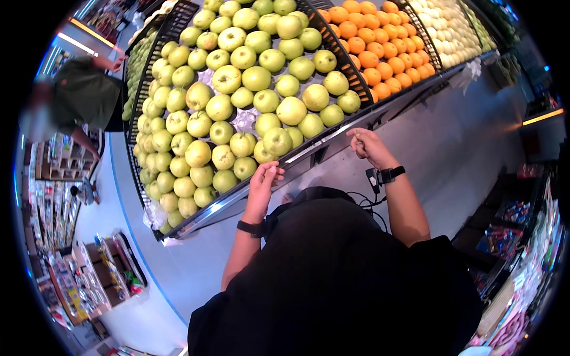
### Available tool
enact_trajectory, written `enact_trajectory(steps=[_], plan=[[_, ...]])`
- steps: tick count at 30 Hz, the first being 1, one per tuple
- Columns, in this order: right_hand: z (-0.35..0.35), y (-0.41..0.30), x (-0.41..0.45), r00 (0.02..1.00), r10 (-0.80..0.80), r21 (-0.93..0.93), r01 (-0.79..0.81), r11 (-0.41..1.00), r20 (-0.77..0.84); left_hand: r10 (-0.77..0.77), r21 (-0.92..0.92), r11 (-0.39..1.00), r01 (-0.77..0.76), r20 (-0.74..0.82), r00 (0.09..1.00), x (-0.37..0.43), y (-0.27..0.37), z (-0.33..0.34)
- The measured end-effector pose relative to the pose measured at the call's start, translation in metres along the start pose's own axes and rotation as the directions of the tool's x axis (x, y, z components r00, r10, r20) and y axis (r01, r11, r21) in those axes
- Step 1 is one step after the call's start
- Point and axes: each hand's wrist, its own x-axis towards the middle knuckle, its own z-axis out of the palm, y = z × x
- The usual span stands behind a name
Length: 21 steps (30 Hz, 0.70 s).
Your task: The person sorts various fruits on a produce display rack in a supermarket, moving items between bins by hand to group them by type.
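Observation:
Green-yellow apples [256, 78] fill a black slatted crate [356, 73] on the display stand before me. My left hand [266, 178] is at the stand's front metal edge [222, 202], near the lowest apples, with nothing in it and the fingers slightly bent apart. To the right, my right hand [367, 144] is in front of the same edge, below the crate's right corner; its index finger points out, the other fingers are curled, and I see nothing held. Black bands sit on both wrists, with a small black device and cables by the right one.
Oranges [376, 40] lie right of the apples, with pale round produce [441, 31] beyond. Small green produce [140, 66] is at the left. A person [84, 93] in a dark shirt stands there. Shelves of goods [98, 276] are at lower left; packaged goods [512, 213] are at right.

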Motion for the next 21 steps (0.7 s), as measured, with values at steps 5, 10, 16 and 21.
enact_trajectory(steps=[5, 10, 16, 21], plan=[[0.007, 0.021, 0.027, 1.0, -0.013, -0.111, 0.01, 0.994, -0.027, -0.033, -0.046, 0.999, 0.03, -0.072, 0.997, -0.019, -0.029, -0.017], [0.022, 0.044, 0.031, 1.0, -0.007, -0.133, 0.006, 0.991, -0.01, -0.03, -0.041, 0.999, 0.025, -0.142, 0.989, -0.048, -0.036, -0.031], [0.039, 0.053, 0.024, 0.999, -0.043, -0.135, 0.041, 0.99, -0.013, -0.008, -0.067, 0.998, -0.003, -0.151, 0.988, -0.059, -0.048, -0.041], [0.058, 0.05, 0.009, 0.996, -0.017, -0.147, 0.03, 0.989, 0.089, 0.038, -0.048, 0.998, -0.045, -0.136, 0.99, -0.065, -0.04, -0.066]])
